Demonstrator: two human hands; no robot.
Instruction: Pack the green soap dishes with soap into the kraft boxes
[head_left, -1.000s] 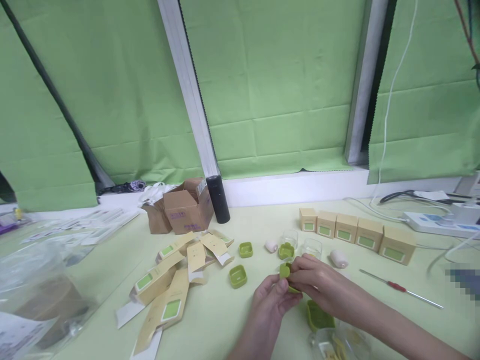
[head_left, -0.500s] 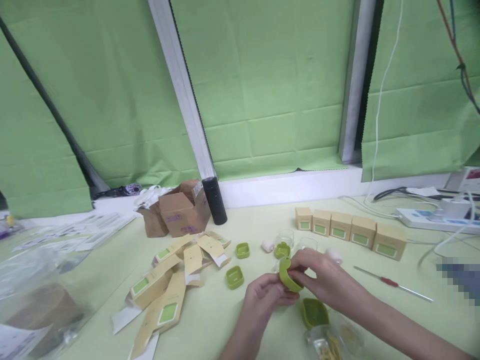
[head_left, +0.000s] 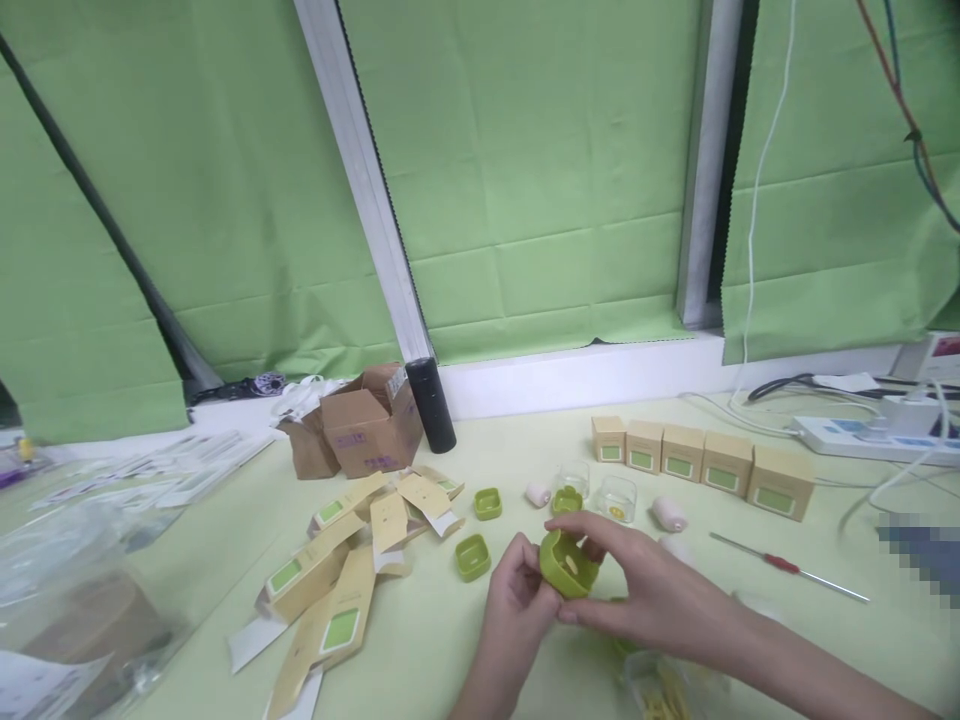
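Observation:
A small green plastic shell [head_left: 574, 568], square with rounded corners and a notch in its rim, is tilted so its hollow inside faces me. My right hand [head_left: 637, 580] grips it, thumb below and fingers over the top. On its left side my left hand [head_left: 517, 605] pinches the edge with curled fingers. Beyond my hands stand another notched green shell [head_left: 567, 500] and a clear cup [head_left: 617, 498] with a yellow piece inside. Two shallow green trays, a nearer one [head_left: 472, 557] and a farther one [head_left: 487, 503], lie to the left. A clear bag of yellowish pieces [head_left: 660, 690] is partly hidden under my right forearm.
Opened cardboard packages [head_left: 341, 600] are heaped on the left. A row of small boxes [head_left: 679, 455] stands at the back right. Nearby are pale pink rolls [head_left: 669, 514], a red-handled screwdriver [head_left: 784, 565], a power strip [head_left: 847, 440] and a black bottle [head_left: 431, 405].
The green shell has been turned from edge-on to showing its inside. My right hand has shifted left and spread round it, uncovering the clear cup and a pink roll.

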